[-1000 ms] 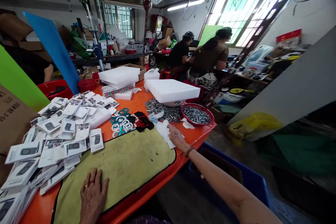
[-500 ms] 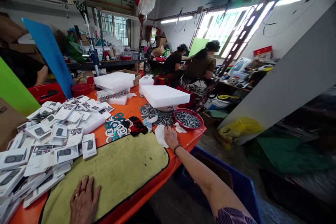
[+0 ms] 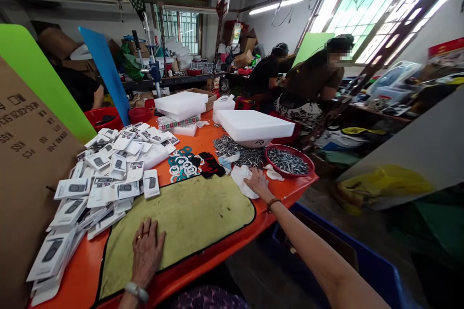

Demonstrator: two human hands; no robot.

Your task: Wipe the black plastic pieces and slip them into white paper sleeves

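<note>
My left hand (image 3: 148, 246) lies flat on the yellow-green mat (image 3: 188, 217), fingers stretched out and holding nothing. At the mat's far right corner, my right hand (image 3: 258, 183) has its thumb and bent fingers on the edge of a white cloth (image 3: 240, 178); the grip is partly hidden by the hand. Just beyond it lies a heap of metal screw-like pieces (image 3: 237, 150), with more in a red bowl (image 3: 308, 157). White and teal rings (image 3: 184, 164) and black and red cloth pieces (image 3: 210, 165) lie along the mat's far edge.
Many small white boxes (image 3: 108, 178) are piled at the left beside a large cardboard box (image 3: 32, 169). White foam blocks (image 3: 255, 124) stand at the back of the orange table (image 3: 206, 136). A blue crate (image 3: 380, 270) sits below at right. Co-workers (image 3: 311, 82) sit farther back.
The view has swung left, so everything appears farther right. My right hand's fingers are more bent at the white cloth. The left hand still rests flat on the mat.
</note>
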